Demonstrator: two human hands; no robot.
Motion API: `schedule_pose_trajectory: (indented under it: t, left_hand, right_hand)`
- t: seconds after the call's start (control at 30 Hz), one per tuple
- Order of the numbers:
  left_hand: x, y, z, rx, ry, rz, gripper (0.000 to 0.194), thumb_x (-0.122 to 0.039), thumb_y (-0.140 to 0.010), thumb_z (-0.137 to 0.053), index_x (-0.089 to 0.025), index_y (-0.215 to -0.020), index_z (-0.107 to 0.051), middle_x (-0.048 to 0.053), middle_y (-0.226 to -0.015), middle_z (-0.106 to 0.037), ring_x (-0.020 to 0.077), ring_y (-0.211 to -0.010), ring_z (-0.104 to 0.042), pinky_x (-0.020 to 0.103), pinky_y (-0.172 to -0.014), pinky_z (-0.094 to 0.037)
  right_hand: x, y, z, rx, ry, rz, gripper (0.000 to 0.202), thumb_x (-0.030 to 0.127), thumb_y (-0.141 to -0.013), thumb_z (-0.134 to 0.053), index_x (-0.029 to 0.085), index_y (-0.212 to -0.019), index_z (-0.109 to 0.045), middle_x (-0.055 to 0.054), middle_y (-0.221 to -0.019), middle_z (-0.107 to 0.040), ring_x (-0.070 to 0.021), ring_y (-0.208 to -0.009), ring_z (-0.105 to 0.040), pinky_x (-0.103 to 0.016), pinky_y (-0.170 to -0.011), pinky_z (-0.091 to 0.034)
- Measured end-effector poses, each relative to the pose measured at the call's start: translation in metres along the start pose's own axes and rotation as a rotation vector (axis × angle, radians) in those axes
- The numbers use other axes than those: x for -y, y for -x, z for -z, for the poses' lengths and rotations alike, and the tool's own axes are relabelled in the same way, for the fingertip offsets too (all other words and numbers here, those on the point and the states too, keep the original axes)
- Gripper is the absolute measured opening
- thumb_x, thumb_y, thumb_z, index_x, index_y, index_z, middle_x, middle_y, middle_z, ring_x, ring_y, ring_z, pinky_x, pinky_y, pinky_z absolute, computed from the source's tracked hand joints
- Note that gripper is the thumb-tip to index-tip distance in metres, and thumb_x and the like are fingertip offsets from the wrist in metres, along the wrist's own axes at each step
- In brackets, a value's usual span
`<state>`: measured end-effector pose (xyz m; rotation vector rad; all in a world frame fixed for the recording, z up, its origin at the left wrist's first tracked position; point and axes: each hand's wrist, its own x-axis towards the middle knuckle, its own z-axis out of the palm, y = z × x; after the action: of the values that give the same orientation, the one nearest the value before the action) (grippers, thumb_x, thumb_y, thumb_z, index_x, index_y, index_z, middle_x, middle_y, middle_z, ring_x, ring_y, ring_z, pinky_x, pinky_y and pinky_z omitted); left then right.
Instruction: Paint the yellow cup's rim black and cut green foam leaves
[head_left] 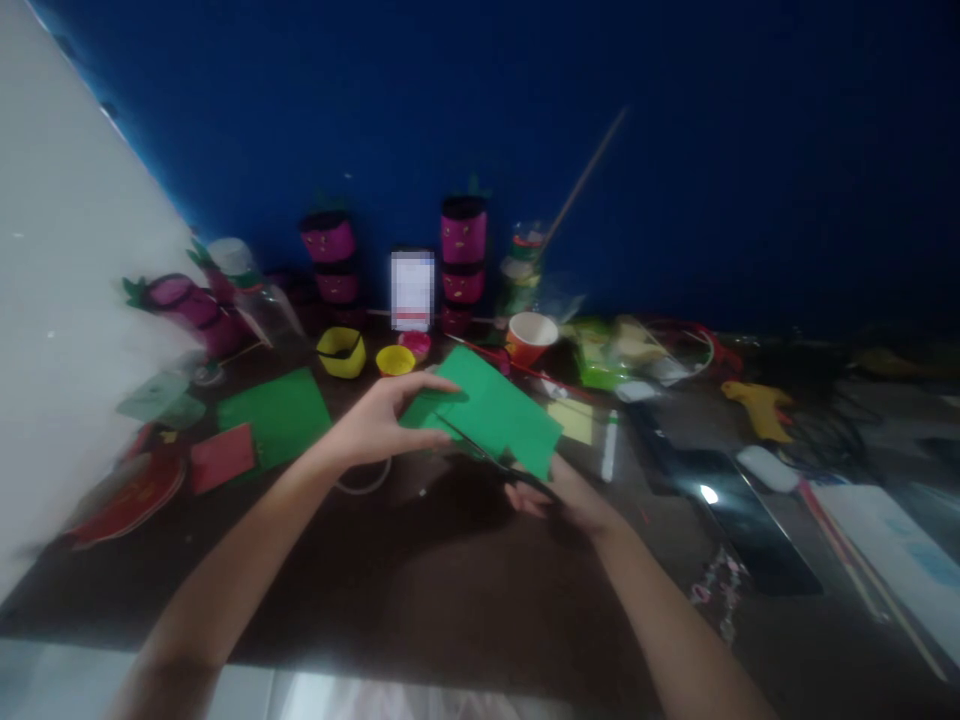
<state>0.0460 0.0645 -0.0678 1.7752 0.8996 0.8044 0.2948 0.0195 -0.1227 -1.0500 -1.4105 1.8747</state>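
A green sheet of paper or felt is held up over the dark table, tilted. My left hand pinches its left part between thumb and fingers. From the right, my right hand grips a pair of scissors by the dark handles, partly hidden under the sheet. The scissor blades point to the upper left, towards my left hand, and lie at the sheet's lower edge. Whether they are cutting into it I cannot tell. Another green sheet lies to the left, beside a red square piece.
Behind stand purple cylinders, a lit phone, a paper cup and small yellow cups. To the right lie a white marker, a yellow glue gun and a dark tablet-like slab. A plastic bottle leans at left.
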Motion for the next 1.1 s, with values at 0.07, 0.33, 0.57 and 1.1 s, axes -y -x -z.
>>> schedule_pose_trajectory:
  t: [0.07, 0.33, 0.57, 1.1]
  left_hand:
    - [-0.001, 0.0, 0.0, 0.004, 0.019, 0.008, 0.048, -0.028, -0.066, -0.073, -0.02, -0.111, -0.057, 0.006, -0.107, -0.061, 0.0178, -0.089, -0.062, 0.029, -0.076, -0.052]
    - [-0.002, 0.001, 0.0, -0.001, 0.01, 0.02, 0.048, -0.027, -0.066, -0.073, -0.02, -0.11, -0.058, 0.005, -0.103, -0.063, 0.0186, -0.091, -0.062, 0.029, -0.076, -0.052]
    - [-0.003, -0.001, 0.001, -0.018, 0.013, 0.036, 0.037, -0.032, -0.075, -0.065, -0.02, -0.109, -0.059, 0.005, -0.1, -0.063, 0.0149, -0.081, -0.06, 0.025, -0.069, -0.049]
    - [0.004, 0.0, -0.015, -0.112, 0.208, 0.147, 0.046, -0.03, -0.07, -0.069, -0.019, -0.113, -0.058, 0.004, -0.082, -0.064, 0.0125, -0.064, -0.06, 0.024, -0.056, -0.051]
  right_hand:
    - [0.001, 0.0, 0.0, -0.009, -0.006, -0.003, 0.042, 0.05, -0.064, -0.071, 0.013, -0.061, -0.052, 0.001, -0.053, -0.053, -0.0042, -0.04, -0.039, -0.019, -0.036, -0.024]
    - [0.001, -0.001, 0.0, 0.0, 0.019, -0.008, 0.045, 0.053, -0.063, -0.07, 0.013, -0.058, -0.052, 0.001, -0.053, -0.053, -0.0038, -0.039, -0.039, -0.019, -0.036, -0.024]
    - [0.002, -0.001, -0.001, 0.017, 0.017, 0.004, 0.042, 0.051, -0.067, -0.068, 0.012, -0.057, -0.055, 0.002, -0.046, -0.049, -0.0044, -0.039, -0.038, -0.019, -0.036, -0.023]
    - [0.003, -0.004, 0.001, 0.075, 0.017, 0.119, 0.048, 0.058, -0.068, -0.063, 0.01, -0.059, -0.061, 0.003, -0.042, -0.046, -0.0053, -0.037, -0.036, -0.019, -0.036, -0.021]
